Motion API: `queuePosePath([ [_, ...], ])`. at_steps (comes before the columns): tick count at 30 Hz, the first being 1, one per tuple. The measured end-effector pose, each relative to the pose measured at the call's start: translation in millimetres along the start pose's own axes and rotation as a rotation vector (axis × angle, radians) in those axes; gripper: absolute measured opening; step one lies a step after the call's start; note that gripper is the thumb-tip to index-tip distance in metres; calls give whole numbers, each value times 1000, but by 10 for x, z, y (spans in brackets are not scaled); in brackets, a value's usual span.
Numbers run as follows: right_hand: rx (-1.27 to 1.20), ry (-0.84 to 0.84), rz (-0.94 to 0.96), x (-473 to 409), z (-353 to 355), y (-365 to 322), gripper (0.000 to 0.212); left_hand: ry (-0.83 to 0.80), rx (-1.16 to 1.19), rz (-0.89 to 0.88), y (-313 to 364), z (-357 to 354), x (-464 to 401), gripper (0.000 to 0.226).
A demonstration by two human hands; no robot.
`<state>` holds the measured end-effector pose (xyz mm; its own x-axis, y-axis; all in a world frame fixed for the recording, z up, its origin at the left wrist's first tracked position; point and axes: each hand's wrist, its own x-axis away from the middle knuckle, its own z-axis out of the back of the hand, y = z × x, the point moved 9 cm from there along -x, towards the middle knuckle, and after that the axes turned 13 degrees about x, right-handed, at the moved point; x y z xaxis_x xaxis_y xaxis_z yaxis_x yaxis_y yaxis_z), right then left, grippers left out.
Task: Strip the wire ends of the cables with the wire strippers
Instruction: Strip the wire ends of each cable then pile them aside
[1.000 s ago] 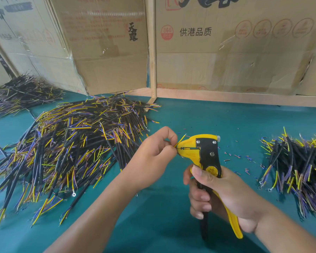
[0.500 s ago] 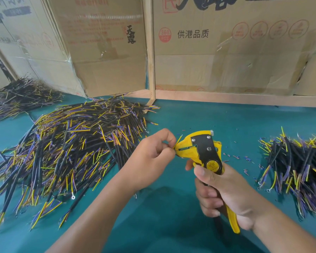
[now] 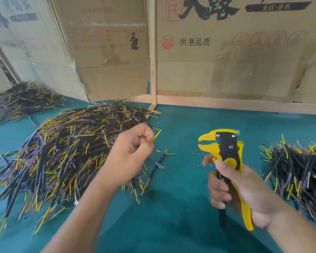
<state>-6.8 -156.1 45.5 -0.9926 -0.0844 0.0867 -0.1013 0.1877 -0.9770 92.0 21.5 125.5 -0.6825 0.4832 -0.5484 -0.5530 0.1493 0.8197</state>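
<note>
Two hands work above the bench (image 3: 181,125). The left hand (image 3: 133,154) has its fingers (image 3: 146,132) curled, pinching a cable (image 3: 155,136) whose yellow wire end sticks up and to the right past the fingertips; the black body of the cable runs down below the hand. The right hand (image 3: 243,187) grips the strippers (image 3: 224,154), thumb laid across the yellow dial on the black body, the other fingers wrapped round the black and yellow handles. The yellow nose of the tool points left, its jaws slightly parted with nothing seen between them. Cable end and strippers are well apart, with bare green bench between them.

Just behind and to the left of the left hand lies a big pile (image 3: 66,152) of black cables with yellow and purple ends, reaching under the wrist. A smaller pile (image 3: 297,170) sits at the right, just beyond the right hand. Small snippets (image 3: 196,153) of insulation are scattered on the bench near the nose of the tool. A third heap (image 3: 20,99) lies far left at the back. Cardboard sheets (image 3: 235,61) with printed characters, set in a wooden frame (image 3: 152,70), stand along the back of the bench.
</note>
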Motion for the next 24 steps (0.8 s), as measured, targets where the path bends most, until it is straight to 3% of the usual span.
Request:
queuePosePath([
  [11, 3, -59, 21, -86, -93, 137, 38, -63, 63, 34, -31, -148, 14, 10],
  [19, 1, -99, 19, -101, -96, 154, 27, -86, 37, 24, 31, -231, 40, 25],
  [24, 35, -94, 23, -115, -82, 160, 23, -86, 23, 62, 3, -252, 50, 13],
])
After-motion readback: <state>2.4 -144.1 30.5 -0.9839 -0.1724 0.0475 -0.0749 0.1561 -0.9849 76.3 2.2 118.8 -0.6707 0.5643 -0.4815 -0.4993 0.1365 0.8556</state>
